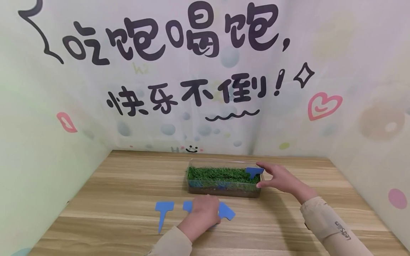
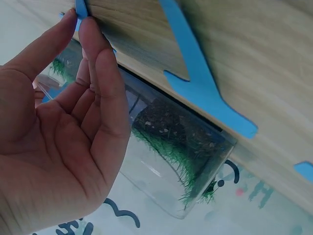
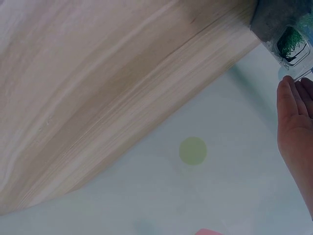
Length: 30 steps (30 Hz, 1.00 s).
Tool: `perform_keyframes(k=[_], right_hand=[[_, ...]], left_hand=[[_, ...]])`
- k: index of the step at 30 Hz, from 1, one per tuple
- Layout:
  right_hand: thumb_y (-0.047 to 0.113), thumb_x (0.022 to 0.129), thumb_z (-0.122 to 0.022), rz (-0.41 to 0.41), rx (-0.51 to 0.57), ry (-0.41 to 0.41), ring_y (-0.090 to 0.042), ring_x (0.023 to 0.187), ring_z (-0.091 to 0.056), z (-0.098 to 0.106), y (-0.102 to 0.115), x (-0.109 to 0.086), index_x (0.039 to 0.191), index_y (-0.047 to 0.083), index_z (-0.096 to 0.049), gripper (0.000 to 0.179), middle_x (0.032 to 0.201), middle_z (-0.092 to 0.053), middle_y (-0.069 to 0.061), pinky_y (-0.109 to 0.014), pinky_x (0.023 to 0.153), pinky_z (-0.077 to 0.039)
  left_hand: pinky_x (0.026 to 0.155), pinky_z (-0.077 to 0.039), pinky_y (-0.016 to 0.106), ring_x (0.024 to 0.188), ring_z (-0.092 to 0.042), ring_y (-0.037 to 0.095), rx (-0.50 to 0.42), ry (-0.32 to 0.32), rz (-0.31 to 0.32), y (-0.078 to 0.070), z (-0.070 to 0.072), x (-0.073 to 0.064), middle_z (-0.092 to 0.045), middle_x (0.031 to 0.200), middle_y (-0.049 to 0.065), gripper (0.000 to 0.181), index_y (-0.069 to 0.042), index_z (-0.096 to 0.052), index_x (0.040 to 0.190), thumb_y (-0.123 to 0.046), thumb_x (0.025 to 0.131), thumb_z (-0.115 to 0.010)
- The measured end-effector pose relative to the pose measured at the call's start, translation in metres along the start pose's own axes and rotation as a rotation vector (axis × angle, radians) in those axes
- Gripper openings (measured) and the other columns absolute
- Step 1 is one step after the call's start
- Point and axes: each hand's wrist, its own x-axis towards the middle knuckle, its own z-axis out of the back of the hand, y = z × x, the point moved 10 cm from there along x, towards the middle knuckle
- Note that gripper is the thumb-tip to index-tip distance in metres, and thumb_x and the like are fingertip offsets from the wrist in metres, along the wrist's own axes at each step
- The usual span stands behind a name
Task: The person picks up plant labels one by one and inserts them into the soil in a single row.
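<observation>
My left hand [image 1: 205, 211] is low over the table in front of a clear plastic planter box [image 1: 224, 192]. Its thumb and index finger pinch the stem of a blue T-shaped plant label [image 2: 82, 8], whose head shows at the hand's right in the head view. Beside that hand lies another blue label [image 2: 200, 88], partly hidden in the head view. My right hand [image 1: 282, 179] grips the box's right end, thumb at the front and fingers behind. Near it a blue label [image 1: 254, 171] stands upright in the box's green artificial grass [image 1: 217, 174].
Farther left on the wooden table [image 1: 112, 199] lies a separate blue label [image 1: 164, 207]. Dark soil shows through the box wall. A printed cloth backdrop [image 1: 205, 131] rises behind the table, with pale walls on both sides.
</observation>
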Motion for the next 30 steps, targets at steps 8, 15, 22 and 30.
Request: perform_keyframes(k=[8, 15, 22, 30], right_hand=[[0.037, 0.083, -0.08, -0.001, 0.001, 0.001, -0.054, 0.131, -0.047, 0.0, -0.0001, -0.0001, 0.148, -0.003, -0.042, 0.086, 0.15, -0.043, -0.03, -0.058, 0.105, -0.044], [0.037, 0.083, -0.08, -0.001, 0.01, 0.001, -0.054, 0.132, -0.046, -0.0001, -0.0011, 0.0004, 0.148, -0.004, -0.041, 0.086, 0.151, -0.042, -0.03, -0.058, 0.106, -0.044], [0.037, 0.083, -0.08, -0.001, 0.012, 0.003, -0.054, 0.132, -0.046, 0.0002, -0.0007, -0.0004, 0.148, -0.004, -0.041, 0.087, 0.151, -0.042, -0.03, -0.058, 0.106, -0.044], [0.038, 0.083, -0.08, -0.018, 0.02, 0.007, -0.054, 0.134, -0.045, -0.0008, -0.0022, -0.0006, 0.149, -0.003, -0.04, 0.087, 0.152, -0.041, -0.03, -0.058, 0.106, -0.043]], left_hand=[[0.052, -0.04, 0.031, 0.057, -0.047, 0.014, -0.137, 0.082, -0.005, 0.007, -0.0086, -0.0002, -0.062, 0.074, 0.0, 0.033, -0.017, -0.059, 0.066, -0.035, 0.079, -0.084], [0.048, -0.028, 0.026, 0.05, -0.031, 0.013, -0.3, 0.107, 0.006, 0.0103, -0.0098, -0.0042, -0.03, 0.054, -0.004, 0.055, -0.018, -0.036, 0.053, -0.026, 0.079, -0.084], [0.049, -0.029, 0.023, 0.052, -0.036, 0.01, -0.369, 0.106, -0.048, 0.0079, -0.0089, -0.0052, -0.045, 0.054, -0.009, 0.049, -0.019, -0.046, 0.051, -0.026, 0.078, -0.086], [0.055, -0.036, 0.025, 0.057, -0.044, 0.01, -0.468, 0.149, -0.131, 0.003, -0.01, -0.0053, -0.055, 0.068, -0.009, 0.032, -0.017, -0.057, 0.065, -0.021, 0.079, -0.085]])
